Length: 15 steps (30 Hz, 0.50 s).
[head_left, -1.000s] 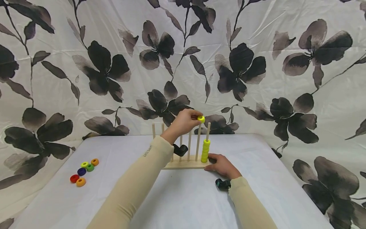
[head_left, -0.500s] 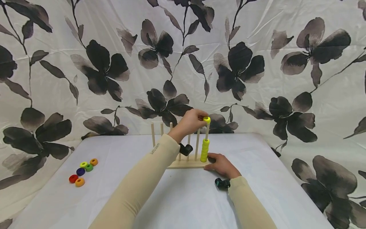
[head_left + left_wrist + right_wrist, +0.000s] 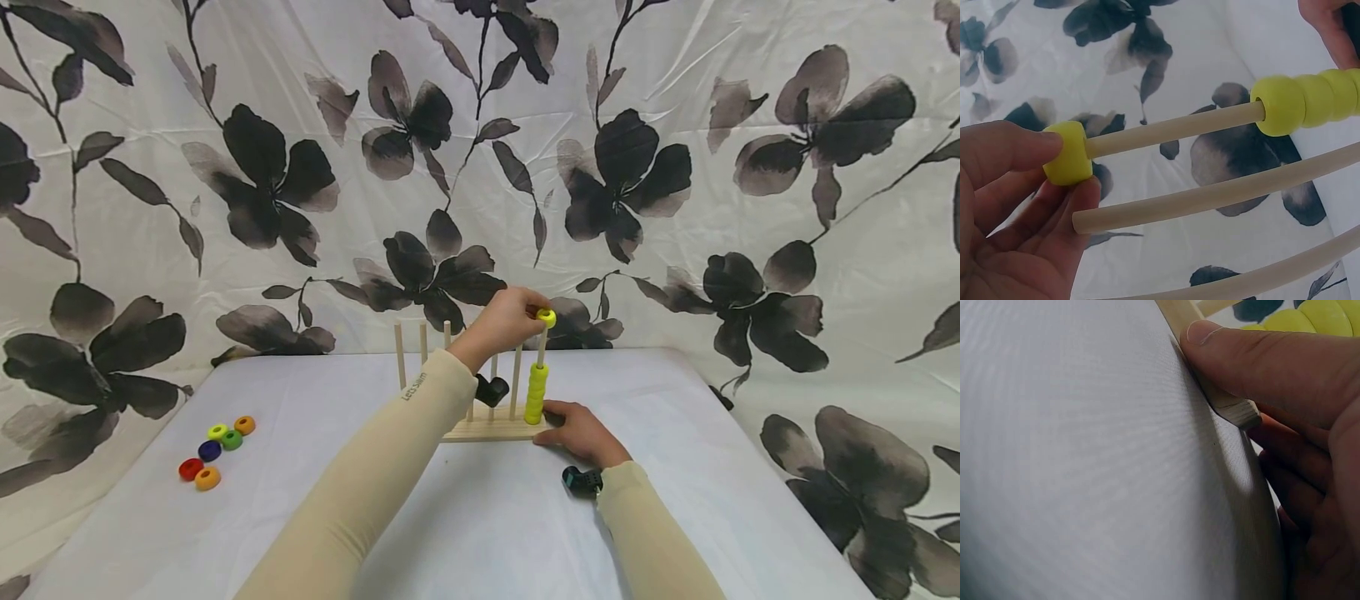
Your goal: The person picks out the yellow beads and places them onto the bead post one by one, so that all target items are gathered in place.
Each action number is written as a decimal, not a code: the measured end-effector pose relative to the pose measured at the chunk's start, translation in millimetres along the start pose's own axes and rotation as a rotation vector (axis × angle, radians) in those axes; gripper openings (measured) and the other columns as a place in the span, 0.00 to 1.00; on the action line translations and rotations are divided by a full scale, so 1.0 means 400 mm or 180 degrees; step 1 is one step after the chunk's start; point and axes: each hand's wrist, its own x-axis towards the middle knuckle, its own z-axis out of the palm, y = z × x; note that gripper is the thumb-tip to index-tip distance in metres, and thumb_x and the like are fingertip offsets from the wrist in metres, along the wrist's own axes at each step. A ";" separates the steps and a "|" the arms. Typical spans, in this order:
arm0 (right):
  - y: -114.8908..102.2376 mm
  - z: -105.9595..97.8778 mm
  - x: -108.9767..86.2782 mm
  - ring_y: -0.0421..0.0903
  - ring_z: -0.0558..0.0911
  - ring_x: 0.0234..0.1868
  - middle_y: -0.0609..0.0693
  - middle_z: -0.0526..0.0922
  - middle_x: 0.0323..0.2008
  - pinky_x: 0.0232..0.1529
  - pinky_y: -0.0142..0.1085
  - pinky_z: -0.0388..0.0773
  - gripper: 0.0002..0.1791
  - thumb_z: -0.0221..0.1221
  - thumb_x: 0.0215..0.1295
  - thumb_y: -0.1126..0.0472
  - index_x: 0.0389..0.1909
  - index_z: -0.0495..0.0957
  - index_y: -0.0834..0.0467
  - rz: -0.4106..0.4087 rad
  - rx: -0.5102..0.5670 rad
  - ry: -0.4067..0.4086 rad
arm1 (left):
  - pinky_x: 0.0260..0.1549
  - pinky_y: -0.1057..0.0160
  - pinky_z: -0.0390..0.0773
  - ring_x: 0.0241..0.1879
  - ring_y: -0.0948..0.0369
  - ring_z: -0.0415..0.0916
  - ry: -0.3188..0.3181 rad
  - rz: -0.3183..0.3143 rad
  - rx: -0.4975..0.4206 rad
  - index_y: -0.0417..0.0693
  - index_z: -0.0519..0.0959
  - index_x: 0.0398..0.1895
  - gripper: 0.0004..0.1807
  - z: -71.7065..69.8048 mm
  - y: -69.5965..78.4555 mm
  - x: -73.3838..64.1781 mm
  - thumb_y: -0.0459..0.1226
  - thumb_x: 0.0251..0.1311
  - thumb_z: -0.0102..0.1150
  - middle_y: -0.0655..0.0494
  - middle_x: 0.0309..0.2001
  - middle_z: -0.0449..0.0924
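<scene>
My left hand (image 3: 510,321) pinches a yellow bead (image 3: 1067,153) between thumb and fingers at the top end of the rightmost wooden peg (image 3: 1175,130). Lower on that same peg sits a stack of yellow beads (image 3: 536,393). The peg belongs to a wooden rack (image 3: 491,429) with a flat base and several upright pegs; my left forearm hides part of it. At the base's right end, my right hand (image 3: 581,433) grips the wood, its thumb (image 3: 1235,359) along the front edge and the fingers round the end.
On the left of the white table (image 3: 300,517) lie several loose beads: a red bead (image 3: 191,469), a blue bead (image 3: 210,450), a green bead (image 3: 232,439), a yellow one and orange ones. Behind the table hangs a flowered cloth (image 3: 480,183).
My left hand has carried the yellow bead rightward from beside the neighbouring peg onto the tip of the rightmost peg, then slightly down. My right hand keeps its hold on the base.
</scene>
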 end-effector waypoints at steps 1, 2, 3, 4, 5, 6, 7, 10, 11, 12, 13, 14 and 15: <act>-0.001 0.000 0.001 0.54 0.63 0.72 0.48 0.70 0.68 0.71 0.58 0.57 0.40 0.72 0.49 0.47 0.66 0.71 0.45 -0.0001 0.0000 -0.0004 | 0.50 0.62 0.81 0.50 0.57 0.78 0.0004 0.0007 0.0018 0.43 0.79 0.56 0.18 -0.001 -0.002 -0.001 0.32 0.63 0.58 0.50 0.52 0.81; -0.002 0.000 0.001 0.54 0.63 0.72 0.48 0.70 0.68 0.71 0.58 0.57 0.40 0.72 0.49 0.47 0.66 0.71 0.46 -0.0006 0.0001 -0.0003 | 0.51 0.61 0.80 0.51 0.57 0.78 0.0013 0.0021 0.0047 0.43 0.80 0.56 0.18 -0.001 -0.004 -0.002 0.33 0.63 0.57 0.50 0.52 0.81; -0.003 0.000 0.002 0.54 0.63 0.72 0.48 0.70 0.68 0.71 0.58 0.57 0.40 0.72 0.49 0.47 0.66 0.71 0.46 -0.0010 -0.0001 -0.0005 | 0.51 0.60 0.80 0.51 0.57 0.77 0.0023 0.0037 0.0074 0.44 0.80 0.56 0.17 -0.002 -0.007 -0.003 0.34 0.63 0.57 0.50 0.52 0.81; -0.003 0.000 0.002 0.54 0.63 0.72 0.48 0.70 0.68 0.71 0.58 0.57 0.40 0.72 0.49 0.46 0.66 0.71 0.46 -0.0013 -0.0003 -0.0008 | 0.52 0.59 0.80 0.52 0.57 0.77 0.0030 0.0051 0.0092 0.44 0.80 0.56 0.17 -0.002 -0.009 -0.004 0.34 0.64 0.57 0.50 0.52 0.81; -0.003 0.000 0.003 0.54 0.63 0.72 0.48 0.70 0.68 0.71 0.58 0.57 0.40 0.72 0.49 0.46 0.66 0.71 0.46 -0.0015 -0.0003 -0.0008 | 0.53 0.58 0.80 0.53 0.57 0.77 0.0038 0.0065 0.0110 0.45 0.80 0.56 0.17 -0.003 -0.012 -0.005 0.35 0.64 0.57 0.51 0.52 0.80; -0.003 0.000 0.004 0.54 0.63 0.72 0.48 0.70 0.68 0.71 0.58 0.57 0.40 0.72 0.49 0.46 0.66 0.71 0.46 -0.0024 -0.0006 -0.0010 | 0.54 0.58 0.79 0.53 0.57 0.77 0.0050 0.0073 0.0131 0.46 0.80 0.56 0.17 -0.003 -0.014 -0.006 0.36 0.64 0.57 0.51 0.52 0.81; -0.003 0.001 0.005 0.54 0.63 0.72 0.49 0.70 0.68 0.71 0.58 0.57 0.41 0.72 0.49 0.46 0.66 0.71 0.46 -0.0030 -0.0013 -0.0012 | 0.54 0.58 0.79 0.53 0.57 0.76 0.0057 0.0081 0.0131 0.46 0.80 0.56 0.17 -0.002 -0.017 -0.007 0.36 0.65 0.56 0.51 0.52 0.81; 0.000 0.001 0.007 0.54 0.64 0.72 0.49 0.70 0.68 0.71 0.57 0.58 0.40 0.72 0.49 0.46 0.66 0.71 0.46 -0.0054 -0.0039 -0.0001 | 0.55 0.57 0.78 0.55 0.57 0.76 0.0081 0.0101 0.0090 0.45 0.80 0.56 0.18 -0.002 -0.024 -0.011 0.37 0.65 0.56 0.51 0.54 0.80; 0.000 0.001 0.007 0.53 0.64 0.72 0.48 0.71 0.68 0.71 0.57 0.58 0.40 0.72 0.49 0.46 0.66 0.71 0.46 -0.0064 -0.0044 0.0004 | 0.56 0.57 0.78 0.55 0.57 0.76 0.0095 0.0112 0.0080 0.45 0.80 0.57 0.18 -0.002 -0.025 -0.013 0.38 0.65 0.56 0.51 0.54 0.80; 0.001 0.001 0.008 0.53 0.64 0.72 0.48 0.71 0.67 0.71 0.57 0.58 0.40 0.72 0.49 0.46 0.66 0.72 0.46 -0.0070 -0.0050 0.0008 | 0.56 0.58 0.78 0.55 0.56 0.76 0.0116 0.0120 0.0064 0.45 0.80 0.57 0.18 -0.002 -0.027 -0.015 0.38 0.65 0.55 0.51 0.55 0.80; 0.001 0.001 0.009 0.53 0.64 0.71 0.48 0.71 0.67 0.71 0.56 0.58 0.40 0.72 0.49 0.46 0.66 0.72 0.46 -0.0074 -0.0055 0.0012 | 0.56 0.58 0.78 0.55 0.56 0.76 0.0133 0.0130 0.0043 0.45 0.80 0.56 0.18 -0.003 -0.027 -0.018 0.38 0.65 0.55 0.51 0.55 0.79; 0.001 0.002 0.010 0.53 0.65 0.71 0.48 0.71 0.67 0.71 0.56 0.58 0.39 0.72 0.49 0.46 0.65 0.72 0.46 -0.0082 -0.0058 0.0012 | 0.56 0.58 0.78 0.55 0.56 0.76 0.0158 0.0143 0.0024 0.46 0.80 0.56 0.17 -0.005 -0.028 -0.021 0.38 0.65 0.55 0.52 0.55 0.79; 0.002 0.002 0.011 0.53 0.65 0.71 0.48 0.71 0.67 0.71 0.56 0.58 0.40 0.72 0.49 0.46 0.65 0.72 0.46 -0.0083 -0.0056 0.0009 | 0.56 0.58 0.78 0.55 0.56 0.76 0.0186 0.0152 0.0016 0.47 0.81 0.55 0.17 -0.006 -0.029 -0.024 0.39 0.65 0.55 0.52 0.55 0.79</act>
